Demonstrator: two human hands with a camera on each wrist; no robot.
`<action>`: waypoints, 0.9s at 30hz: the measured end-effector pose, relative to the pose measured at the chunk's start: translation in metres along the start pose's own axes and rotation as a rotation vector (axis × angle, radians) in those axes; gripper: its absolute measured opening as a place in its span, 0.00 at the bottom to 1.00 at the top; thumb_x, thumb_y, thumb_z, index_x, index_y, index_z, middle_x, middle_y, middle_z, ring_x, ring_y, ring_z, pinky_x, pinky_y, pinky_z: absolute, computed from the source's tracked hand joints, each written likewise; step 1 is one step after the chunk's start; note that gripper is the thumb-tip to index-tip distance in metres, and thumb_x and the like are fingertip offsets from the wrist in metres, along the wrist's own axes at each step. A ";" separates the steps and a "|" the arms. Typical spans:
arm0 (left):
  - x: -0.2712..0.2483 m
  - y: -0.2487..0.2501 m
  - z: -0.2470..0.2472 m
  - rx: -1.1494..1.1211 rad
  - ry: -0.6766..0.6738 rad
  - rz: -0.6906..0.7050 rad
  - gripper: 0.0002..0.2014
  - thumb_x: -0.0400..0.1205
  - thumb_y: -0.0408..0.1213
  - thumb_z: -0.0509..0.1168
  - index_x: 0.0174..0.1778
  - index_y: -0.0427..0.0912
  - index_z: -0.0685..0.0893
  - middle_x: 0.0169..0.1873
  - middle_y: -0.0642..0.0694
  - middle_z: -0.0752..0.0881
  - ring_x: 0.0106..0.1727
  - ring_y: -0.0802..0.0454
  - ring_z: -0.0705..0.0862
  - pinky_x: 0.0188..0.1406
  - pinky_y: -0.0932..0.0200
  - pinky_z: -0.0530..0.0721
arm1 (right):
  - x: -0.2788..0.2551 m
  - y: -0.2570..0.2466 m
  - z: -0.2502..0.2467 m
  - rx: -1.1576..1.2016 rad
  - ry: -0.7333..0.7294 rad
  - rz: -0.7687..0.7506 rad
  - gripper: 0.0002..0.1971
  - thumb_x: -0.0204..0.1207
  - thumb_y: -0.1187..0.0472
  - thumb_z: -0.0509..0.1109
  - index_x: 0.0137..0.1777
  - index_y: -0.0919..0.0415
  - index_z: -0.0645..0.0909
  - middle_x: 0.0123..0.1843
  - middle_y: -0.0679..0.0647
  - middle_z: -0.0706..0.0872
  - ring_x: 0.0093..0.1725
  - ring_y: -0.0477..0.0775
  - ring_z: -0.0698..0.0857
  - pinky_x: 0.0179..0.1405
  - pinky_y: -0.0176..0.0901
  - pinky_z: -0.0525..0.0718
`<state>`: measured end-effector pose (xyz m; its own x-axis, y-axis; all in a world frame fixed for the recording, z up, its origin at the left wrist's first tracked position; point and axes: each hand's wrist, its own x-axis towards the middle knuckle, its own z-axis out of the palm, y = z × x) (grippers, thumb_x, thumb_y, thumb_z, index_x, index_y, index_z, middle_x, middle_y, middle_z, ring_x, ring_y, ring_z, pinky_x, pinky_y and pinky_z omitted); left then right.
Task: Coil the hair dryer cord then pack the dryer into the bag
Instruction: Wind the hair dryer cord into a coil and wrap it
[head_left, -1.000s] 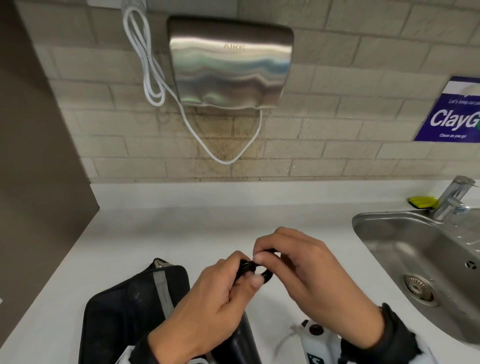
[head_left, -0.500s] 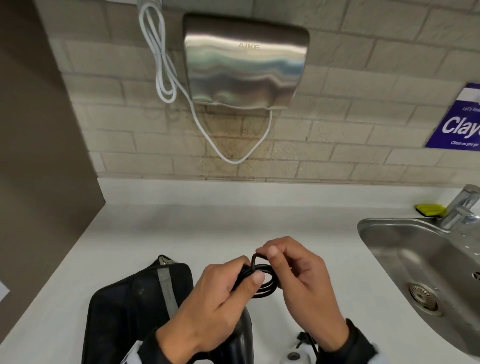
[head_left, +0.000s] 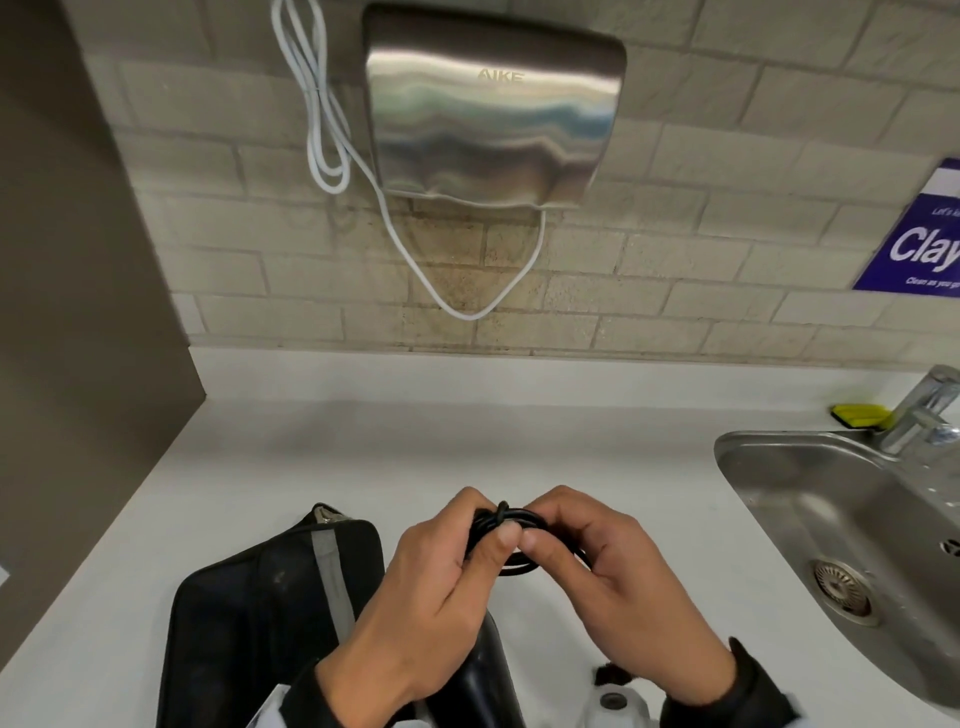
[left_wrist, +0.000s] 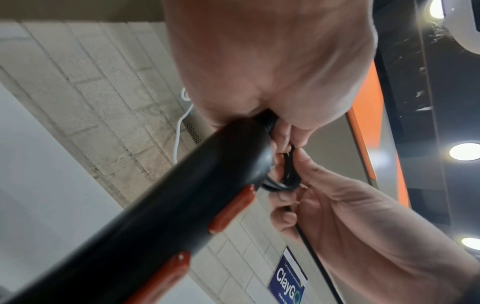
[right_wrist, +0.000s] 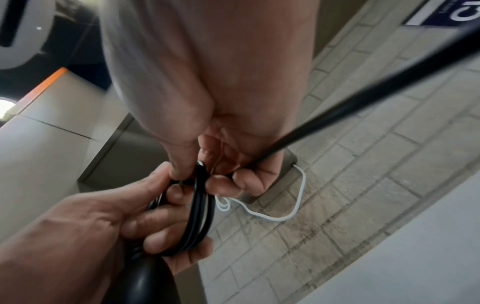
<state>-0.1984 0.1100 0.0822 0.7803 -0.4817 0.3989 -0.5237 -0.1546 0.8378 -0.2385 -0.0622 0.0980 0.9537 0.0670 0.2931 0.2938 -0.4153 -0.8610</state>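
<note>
Head view: white matte countertop (head_left: 270, 467); steel sink (head_left: 810, 499) at right with tap (head_left: 919, 410) and a yellow sponge (head_left: 860, 414) behind it. Brushed-metal hand dryer (head_left: 493, 104) on the tiled wall, its white cable (head_left: 324, 130) looped beside it. Black fabric bag (head_left: 249, 613) with a grey stripe lies on the counter, partly hidden behind the left hand (head_left: 431, 597). Both hands meet above the counter; left hand and right hand (head_left: 613, 577) each pinch the black cord (head_left: 511, 519), bundled in small loops.

Left wrist view: glossy black hair dryer (left_wrist: 166, 205) with orange-red switches, apparently held in the left palm; blurred.

Right wrist view: smooth round cord loops under left fingers (right_wrist: 166, 222); one strand runs off taut, upper right
</note>
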 end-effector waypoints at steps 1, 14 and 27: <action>0.000 0.000 0.001 0.009 0.019 -0.003 0.12 0.85 0.58 0.55 0.40 0.58 0.74 0.22 0.58 0.76 0.23 0.61 0.71 0.25 0.70 0.68 | 0.001 -0.001 0.000 -0.018 0.006 0.001 0.07 0.80 0.50 0.68 0.49 0.50 0.86 0.44 0.52 0.88 0.47 0.56 0.88 0.49 0.61 0.85; 0.002 0.011 0.002 -0.049 0.058 -0.062 0.08 0.85 0.47 0.56 0.49 0.52 0.79 0.25 0.65 0.81 0.25 0.64 0.76 0.28 0.76 0.70 | 0.000 -0.001 0.009 0.168 0.132 0.010 0.14 0.71 0.57 0.76 0.52 0.45 0.75 0.39 0.52 0.89 0.40 0.47 0.86 0.48 0.37 0.82; 0.004 0.007 0.008 -0.102 0.109 -0.078 0.11 0.86 0.49 0.53 0.48 0.49 0.78 0.25 0.57 0.80 0.24 0.61 0.74 0.26 0.68 0.72 | -0.011 0.010 0.049 -0.491 0.447 -0.129 0.13 0.80 0.42 0.61 0.48 0.43 0.85 0.61 0.40 0.84 0.58 0.49 0.82 0.53 0.39 0.78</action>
<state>-0.2017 0.1001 0.0865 0.8527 -0.3743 0.3644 -0.4267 -0.0966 0.8992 -0.2425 -0.0225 0.0655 0.7637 -0.1938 0.6158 0.2402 -0.8001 -0.5497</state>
